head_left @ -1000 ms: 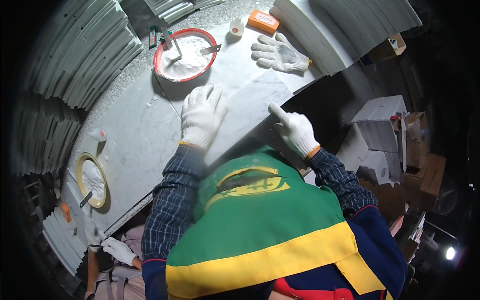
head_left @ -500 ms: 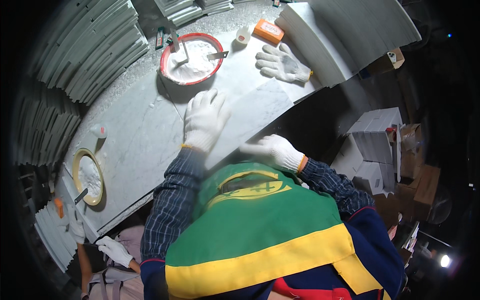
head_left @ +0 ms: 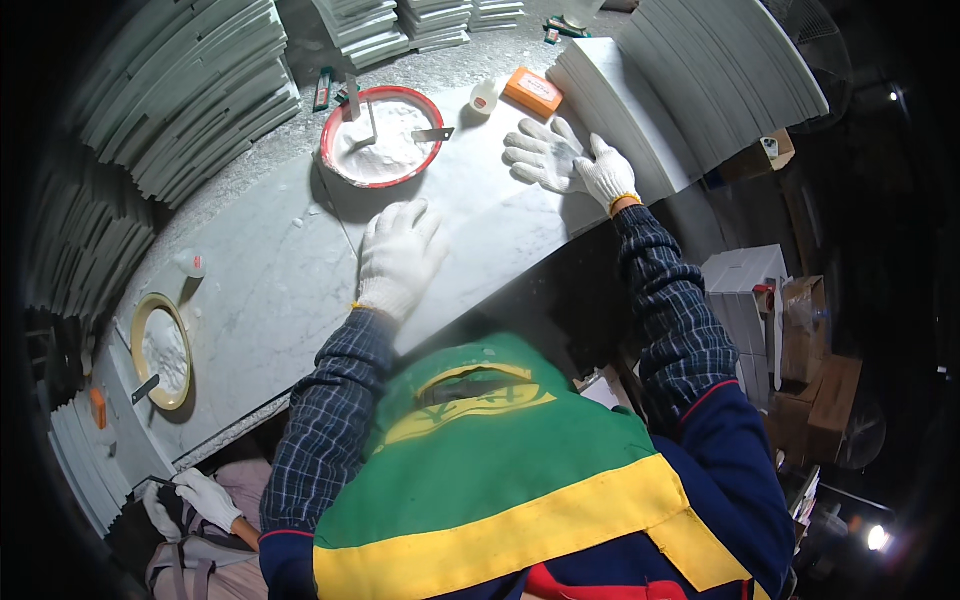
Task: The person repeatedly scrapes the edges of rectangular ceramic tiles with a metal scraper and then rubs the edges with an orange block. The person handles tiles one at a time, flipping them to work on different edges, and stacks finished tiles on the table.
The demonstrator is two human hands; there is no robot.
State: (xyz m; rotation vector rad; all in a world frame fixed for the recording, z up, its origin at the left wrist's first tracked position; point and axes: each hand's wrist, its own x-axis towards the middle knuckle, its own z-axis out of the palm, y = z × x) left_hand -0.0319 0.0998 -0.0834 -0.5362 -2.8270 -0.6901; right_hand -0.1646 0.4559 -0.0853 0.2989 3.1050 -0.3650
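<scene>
Two gloved hands: left hand (head_left: 400, 258) flat, fingers spread, steadying marble slab (head_left: 270, 290); right hand (head_left: 607, 175) open, reaching spare glove (head_left: 540, 152) far right.

Bright centre, dark warped fisheye rim, sharp.

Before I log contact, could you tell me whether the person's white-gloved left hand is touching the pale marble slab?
Touching. The head view shows the left hand lying palm down, fingers spread, flat on the marble slab, with no gap visible beneath it.
</scene>
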